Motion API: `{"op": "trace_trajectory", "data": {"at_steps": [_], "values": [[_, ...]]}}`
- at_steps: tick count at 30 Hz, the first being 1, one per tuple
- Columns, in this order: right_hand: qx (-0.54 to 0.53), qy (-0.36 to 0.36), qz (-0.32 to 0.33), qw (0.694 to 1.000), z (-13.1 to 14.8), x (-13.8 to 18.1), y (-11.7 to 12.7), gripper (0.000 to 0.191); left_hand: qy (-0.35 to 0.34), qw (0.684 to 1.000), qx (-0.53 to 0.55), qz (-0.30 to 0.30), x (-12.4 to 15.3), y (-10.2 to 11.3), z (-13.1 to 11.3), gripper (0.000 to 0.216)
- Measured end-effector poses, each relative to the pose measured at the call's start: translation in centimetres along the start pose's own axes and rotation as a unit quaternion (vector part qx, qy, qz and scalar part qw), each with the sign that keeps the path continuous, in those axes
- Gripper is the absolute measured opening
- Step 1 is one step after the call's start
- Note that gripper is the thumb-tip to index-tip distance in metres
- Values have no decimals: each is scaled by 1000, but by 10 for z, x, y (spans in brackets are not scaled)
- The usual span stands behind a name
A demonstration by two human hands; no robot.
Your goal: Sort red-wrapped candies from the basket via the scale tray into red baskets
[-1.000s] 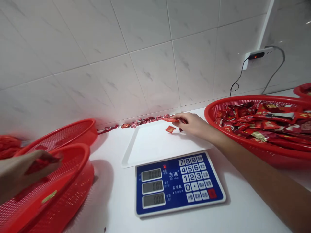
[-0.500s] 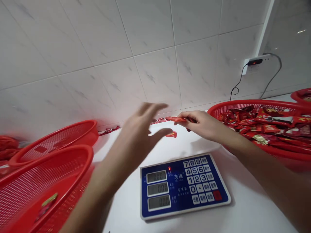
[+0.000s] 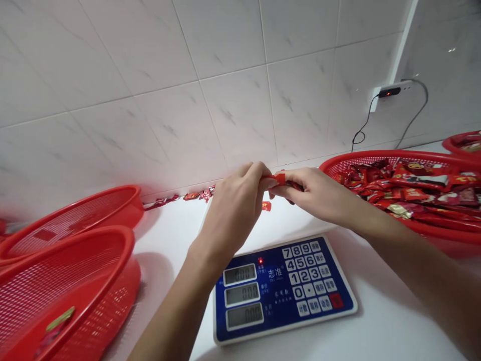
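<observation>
My right hand (image 3: 313,193) is closed with thumb and fingers around red candy packets; a darker red one shows by its palm. My left hand (image 3: 240,200) meets it above the scale's white top, its fingers pinching the other end of a small red candy packet (image 3: 280,178) that spans both hands. Below the hands, one red candy (image 3: 266,206) lies on the white surface, partly behind my left hand. Nearer to me is the blue keypad panel of the weighing scale (image 3: 278,291), with three lit displays and a red light.
On the right, a red basket (image 3: 376,155) is heaped with red candy packets. Two red baskets (image 3: 124,235) stand at the left, the nearer with a few packets inside. Loose packets (image 3: 192,196) lie along the tiled wall. A cable (image 3: 364,131) hangs from a wall socket.
My left hand, open half a second ago, has moved right and closed on the red packet at my right hand's fingertips. My right hand has stayed nearly in place.
</observation>
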State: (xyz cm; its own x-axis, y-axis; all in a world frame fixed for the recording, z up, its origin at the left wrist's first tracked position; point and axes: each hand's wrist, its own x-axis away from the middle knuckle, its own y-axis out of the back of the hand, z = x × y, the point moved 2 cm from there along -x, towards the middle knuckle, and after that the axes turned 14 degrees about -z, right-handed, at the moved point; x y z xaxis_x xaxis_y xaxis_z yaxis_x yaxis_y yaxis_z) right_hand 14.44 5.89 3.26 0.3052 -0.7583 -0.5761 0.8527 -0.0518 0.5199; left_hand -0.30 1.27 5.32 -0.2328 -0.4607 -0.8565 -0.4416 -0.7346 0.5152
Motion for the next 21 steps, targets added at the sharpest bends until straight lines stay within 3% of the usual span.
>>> {"op": "trace_trajectory", "data": {"at_steps": [6,21], "values": [[-29,-4,5,1000,-1,0,2,21,2,1000,4,-4,0,-1,-1,18],[23,-5,12,1000,-7,1,-4,23,7,997,7,79,3,-1,4,16]]}}
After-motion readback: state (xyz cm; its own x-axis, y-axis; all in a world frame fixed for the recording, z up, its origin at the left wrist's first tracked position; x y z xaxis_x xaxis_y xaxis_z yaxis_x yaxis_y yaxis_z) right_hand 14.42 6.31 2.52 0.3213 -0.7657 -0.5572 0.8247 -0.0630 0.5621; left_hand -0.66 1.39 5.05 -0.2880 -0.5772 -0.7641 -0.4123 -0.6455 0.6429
